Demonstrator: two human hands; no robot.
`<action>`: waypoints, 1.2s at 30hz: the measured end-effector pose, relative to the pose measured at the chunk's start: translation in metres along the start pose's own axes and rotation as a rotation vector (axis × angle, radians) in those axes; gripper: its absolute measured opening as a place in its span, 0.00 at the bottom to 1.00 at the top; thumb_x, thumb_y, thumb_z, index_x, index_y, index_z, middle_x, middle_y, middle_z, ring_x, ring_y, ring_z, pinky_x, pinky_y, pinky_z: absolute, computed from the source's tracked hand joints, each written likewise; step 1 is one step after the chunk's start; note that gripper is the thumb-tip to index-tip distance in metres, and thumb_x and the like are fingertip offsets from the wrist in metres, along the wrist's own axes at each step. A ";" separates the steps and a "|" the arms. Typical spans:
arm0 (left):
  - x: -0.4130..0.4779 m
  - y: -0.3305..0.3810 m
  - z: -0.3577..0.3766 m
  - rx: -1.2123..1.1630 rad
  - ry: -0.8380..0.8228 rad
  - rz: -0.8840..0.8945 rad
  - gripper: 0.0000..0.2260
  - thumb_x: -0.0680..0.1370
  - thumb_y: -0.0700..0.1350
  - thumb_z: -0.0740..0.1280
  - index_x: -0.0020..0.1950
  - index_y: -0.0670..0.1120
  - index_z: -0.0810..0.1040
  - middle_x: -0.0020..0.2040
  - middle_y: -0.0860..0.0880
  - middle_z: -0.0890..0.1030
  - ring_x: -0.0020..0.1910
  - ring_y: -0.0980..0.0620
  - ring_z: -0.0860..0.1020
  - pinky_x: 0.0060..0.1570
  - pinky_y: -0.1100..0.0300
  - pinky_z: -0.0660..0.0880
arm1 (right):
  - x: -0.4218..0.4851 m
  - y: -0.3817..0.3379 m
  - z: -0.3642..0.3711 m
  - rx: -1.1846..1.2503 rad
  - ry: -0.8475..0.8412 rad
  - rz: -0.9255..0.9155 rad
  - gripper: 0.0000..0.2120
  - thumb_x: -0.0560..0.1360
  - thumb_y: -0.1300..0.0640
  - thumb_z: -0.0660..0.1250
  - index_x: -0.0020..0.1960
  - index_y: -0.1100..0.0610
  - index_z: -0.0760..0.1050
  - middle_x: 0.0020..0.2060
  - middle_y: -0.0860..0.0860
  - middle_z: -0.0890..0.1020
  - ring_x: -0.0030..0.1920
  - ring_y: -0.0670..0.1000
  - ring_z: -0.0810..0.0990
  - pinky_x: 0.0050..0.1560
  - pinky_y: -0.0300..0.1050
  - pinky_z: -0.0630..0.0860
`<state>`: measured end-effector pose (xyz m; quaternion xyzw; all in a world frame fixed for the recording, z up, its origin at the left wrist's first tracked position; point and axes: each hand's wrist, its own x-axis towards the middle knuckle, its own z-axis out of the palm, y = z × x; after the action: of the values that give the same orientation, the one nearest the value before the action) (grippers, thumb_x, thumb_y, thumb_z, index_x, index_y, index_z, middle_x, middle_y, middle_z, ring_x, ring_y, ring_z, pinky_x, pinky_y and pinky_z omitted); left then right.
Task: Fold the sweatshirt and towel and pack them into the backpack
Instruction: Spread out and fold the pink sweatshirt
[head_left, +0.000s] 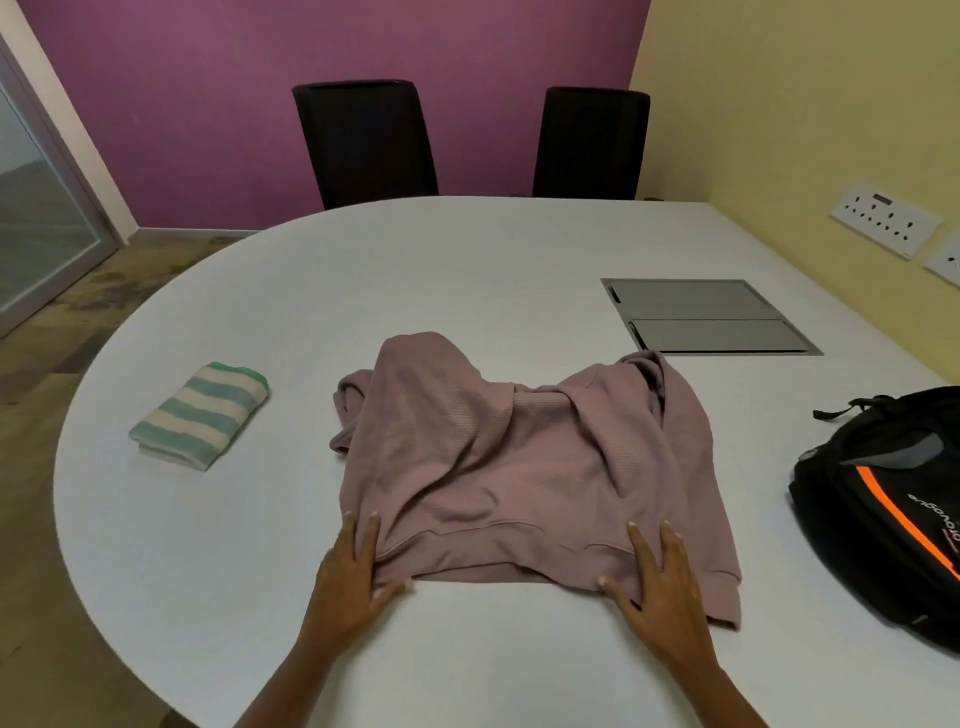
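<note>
Views: one, head-worn.
Position: above the near table (467, 249) edge, just behind the left hand (353, 577) and right hand (660, 587).
Facing: forward and down, wide-angle, across the sweatshirt (493, 457) under the grip towards the chairs (366, 140) beyond it.
Nearness: close to the grip.

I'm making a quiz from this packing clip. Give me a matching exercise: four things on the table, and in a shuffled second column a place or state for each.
1 sweatshirt
2 towel
3 backpack
4 grey hatch

A folded, on the left
B lying at the right edge of the table
C set flush into the tabletop
D rumpled, left hand and right hand flat on its near hem

Pairs: 1-D, 2-A, 3-B, 4-C
</note>
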<state>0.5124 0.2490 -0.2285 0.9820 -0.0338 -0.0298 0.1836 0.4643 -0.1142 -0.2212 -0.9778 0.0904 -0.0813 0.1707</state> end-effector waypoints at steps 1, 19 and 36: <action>-0.002 -0.004 0.001 0.057 -0.031 0.023 0.45 0.70 0.74 0.43 0.72 0.41 0.62 0.66 0.31 0.69 0.57 0.35 0.78 0.50 0.46 0.78 | -0.005 0.002 0.001 -0.038 -0.024 -0.035 0.41 0.69 0.27 0.48 0.69 0.55 0.68 0.67 0.66 0.68 0.66 0.66 0.68 0.57 0.62 0.72; 0.003 0.008 -0.044 0.186 0.087 0.022 0.22 0.60 0.31 0.76 0.53 0.37 0.77 0.36 0.41 0.77 0.28 0.42 0.76 0.23 0.58 0.71 | 0.013 0.013 -0.030 -0.019 -0.003 0.101 0.12 0.65 0.72 0.65 0.33 0.59 0.67 0.33 0.59 0.76 0.35 0.59 0.75 0.31 0.44 0.63; -0.024 -0.027 -0.035 0.234 0.176 0.338 0.30 0.77 0.64 0.44 0.28 0.52 0.76 0.24 0.55 0.74 0.21 0.54 0.72 0.28 0.73 0.47 | -0.019 0.043 -0.046 -0.232 0.078 -0.179 0.14 0.62 0.55 0.53 0.27 0.59 0.74 0.27 0.53 0.75 0.25 0.54 0.75 0.20 0.42 0.63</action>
<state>0.4929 0.2884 -0.2049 0.9758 -0.1849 0.0911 0.0729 0.4303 -0.1647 -0.1961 -0.9912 0.0182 -0.1233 0.0448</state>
